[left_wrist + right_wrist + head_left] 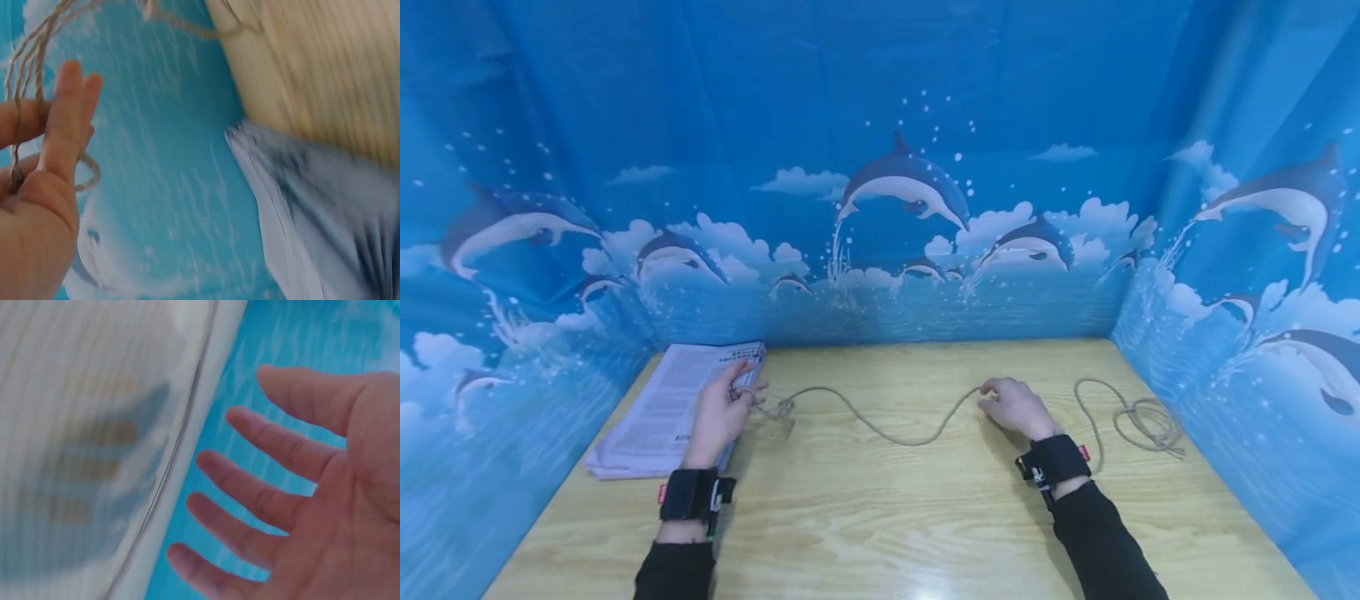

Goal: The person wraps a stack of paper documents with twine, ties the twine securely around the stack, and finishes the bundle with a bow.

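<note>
1. My left grip (722, 412) holds the rope (906, 442): several thin strands loop round and between its fingers, two fingers sticking out straight.
2. My right grip (1017, 408) is wide, fingers spread and lightly bent, palm bare in the right wrist view. In the head view the rope runs up to its fingertips; can't tell whether they touch.
3. Rope sags in a wavy line between the two grips. Small tangle (784, 407) just right of my left grip.
4. Loose coil (1163, 435) of the same sort of cord to the right of my right grip, one strand trailing back towards that wrist. The right grip blocks any join with the middle run.
5. Stack of printed sheets (662, 412) under and left of my left grip; contact not clear.
6. Pale wood-grain table (880, 517) below both grips.
7. Blue dolphin curtain (865, 67) beyond and to either side of them.
8. Black strap (691, 494) behind my left grip, another black strap (1060, 458) behind the right.
</note>
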Tool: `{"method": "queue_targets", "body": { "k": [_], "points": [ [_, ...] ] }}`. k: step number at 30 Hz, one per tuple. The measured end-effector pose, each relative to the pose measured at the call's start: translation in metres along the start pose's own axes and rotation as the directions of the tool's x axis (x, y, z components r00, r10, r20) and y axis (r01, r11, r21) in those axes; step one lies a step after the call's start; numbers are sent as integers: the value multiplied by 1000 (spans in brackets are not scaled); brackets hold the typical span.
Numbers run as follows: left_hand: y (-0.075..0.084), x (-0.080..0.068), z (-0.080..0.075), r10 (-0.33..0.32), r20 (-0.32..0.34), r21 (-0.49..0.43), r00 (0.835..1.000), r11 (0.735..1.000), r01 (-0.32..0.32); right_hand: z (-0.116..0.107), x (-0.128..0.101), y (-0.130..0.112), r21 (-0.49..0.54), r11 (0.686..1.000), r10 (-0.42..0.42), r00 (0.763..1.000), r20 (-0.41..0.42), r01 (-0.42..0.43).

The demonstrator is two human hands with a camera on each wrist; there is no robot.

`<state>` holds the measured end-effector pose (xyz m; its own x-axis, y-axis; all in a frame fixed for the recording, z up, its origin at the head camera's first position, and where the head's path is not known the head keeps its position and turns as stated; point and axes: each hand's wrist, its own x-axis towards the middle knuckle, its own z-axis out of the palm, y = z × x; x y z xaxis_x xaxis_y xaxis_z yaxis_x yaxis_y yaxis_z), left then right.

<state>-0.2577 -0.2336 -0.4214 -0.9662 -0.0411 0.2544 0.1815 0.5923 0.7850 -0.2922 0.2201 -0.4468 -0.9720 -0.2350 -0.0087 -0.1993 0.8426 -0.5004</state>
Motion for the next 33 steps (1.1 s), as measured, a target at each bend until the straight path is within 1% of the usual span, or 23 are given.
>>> {"method": "queue_targets", "body": {
  "k": [1,3,7,8,10,11,12,13,15,17,19,20,21,23,26,28,30,32,33],
  "points": [
    [3,1,5,6,-25,0,1000,1000,-6,4,2,-9,9,1000,-27,1000,-7,28],
    [10,4,15,15,-54,-3,998,1000,-15,14,5,-29,42,996,-75,997,-23,75],
    [23,7,33,15,-74,-5,997,1000,-16,33,11,-66,97,979,-176,984,-33,178],
    [27,8,37,16,-73,-26,997,999,-18,38,13,-74,108,975,-194,980,-36,197],
    [34,8,44,5,-51,-123,999,992,-11,48,16,-86,130,962,-238,970,-44,242],
    [37,9,48,8,-35,-181,999,983,-14,51,17,-92,144,955,-254,966,-51,258],
    [40,9,52,8,-15,-245,1000,969,-11,55,19,-97,159,948,-270,961,-63,276],
    [43,10,55,4,12,-317,1000,948,0,59,21,-101,187,939,-281,957,-75,290],
    [48,9,61,-4,77,-446,997,894,38,65,25,-110,260,909,-306,946,-110,325],
    [51,9,66,-8,135,-533,991,842,79,71,30,-116,340,872,-323,936,-141,352],
    [54,8,69,-18,183,-592,983,796,125,76,33,-122,423,827,-334,929,-161,371],
    [55,7,71,-20,201,-614,979,776,142,78,35,-124,452,808,-341,926,-165,378],
    [55,7,72,-22,219,-643,975,749,162,80,35,-125,476,796,-340,927,-160,375],
    [57,6,74,-31,248,-685,968,702,197,83,36,-128,502,780,-348,926,-147,373],
    [58,5,76,-33,285,-730,958,640,239,88,36,-132,506,776,-366,922,-123,376],
    [59,4,79,-27,310,-744,950,616,260,90,36,-134,511,768,-382,917,-118,386],
    [60,4,81,-14,327,-750,945,605,268,92,35,-135,524,756,-387,914,-125,392],
    [60,4,82,-14,321,-747,947,610,262,94,35,-136,538,749,-377,917,-134,387],
    [60,4,83,-21,310,-740,951,622,255,94,35,-136,550,741,-371,918,-143,385]
  ]
}}
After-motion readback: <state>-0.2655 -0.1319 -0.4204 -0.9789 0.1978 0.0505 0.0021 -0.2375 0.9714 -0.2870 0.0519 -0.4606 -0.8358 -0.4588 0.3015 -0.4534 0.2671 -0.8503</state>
